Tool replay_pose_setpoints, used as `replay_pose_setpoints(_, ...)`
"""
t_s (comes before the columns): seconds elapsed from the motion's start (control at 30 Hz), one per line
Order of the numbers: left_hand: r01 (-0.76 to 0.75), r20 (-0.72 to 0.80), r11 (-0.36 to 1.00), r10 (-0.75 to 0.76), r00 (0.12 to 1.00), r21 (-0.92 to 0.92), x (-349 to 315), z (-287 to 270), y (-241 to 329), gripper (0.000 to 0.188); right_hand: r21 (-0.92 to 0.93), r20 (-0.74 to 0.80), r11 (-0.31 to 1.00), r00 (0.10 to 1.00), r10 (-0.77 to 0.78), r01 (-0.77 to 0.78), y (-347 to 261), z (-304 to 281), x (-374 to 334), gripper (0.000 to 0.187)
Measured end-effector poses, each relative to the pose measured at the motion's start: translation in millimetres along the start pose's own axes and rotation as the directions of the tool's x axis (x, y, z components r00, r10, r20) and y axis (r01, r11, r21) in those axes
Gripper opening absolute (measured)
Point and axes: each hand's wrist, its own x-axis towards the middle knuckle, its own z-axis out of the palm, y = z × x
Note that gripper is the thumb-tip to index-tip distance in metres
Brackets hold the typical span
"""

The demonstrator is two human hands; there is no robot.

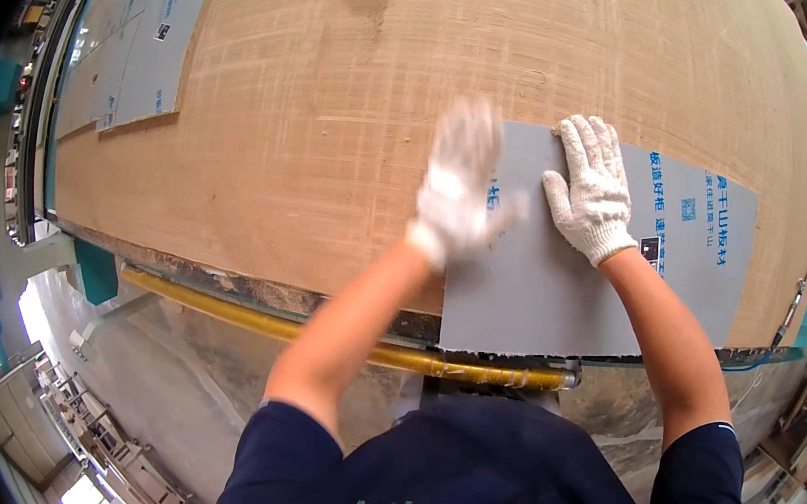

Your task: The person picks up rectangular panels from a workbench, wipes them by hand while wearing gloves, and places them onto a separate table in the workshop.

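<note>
Broad brown board [336,143], gloved hands [522,191] flat on grey panel [560,291] at its near edge

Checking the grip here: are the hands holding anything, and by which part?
Nothing is gripped. The gloved right hand lies flat, pressing the far edge of the grey rectangular panel on the brown fibreboard table. The gloved left hand, blurred, is at its left corner.

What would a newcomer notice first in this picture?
First, the two white knitted gloves: the right hand lies flat on a grey panel at the near edge of a big brown board, and the left hand, blurred, is at the panel's left edge. A yellow pipe runs under the board's near edge.
</note>
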Motion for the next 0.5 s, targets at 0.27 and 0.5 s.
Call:
replay_pose_setpoints(0.27,0.043,0.196,0.999,-0.039,0.980,-0.012,2,-16,6,0.120,0.009,-0.024,1.000,1.000,-0.020,0.021,-1,1,6,0.066)
replay_pose_setpoints(0.5,0.006,-0.032,1.000,-0.007,0.999,-0.017,45,-4,-21,0.116,-0.009,-0.035,0.999,0.999,-0.031,0.030,1,6,0,0.064)
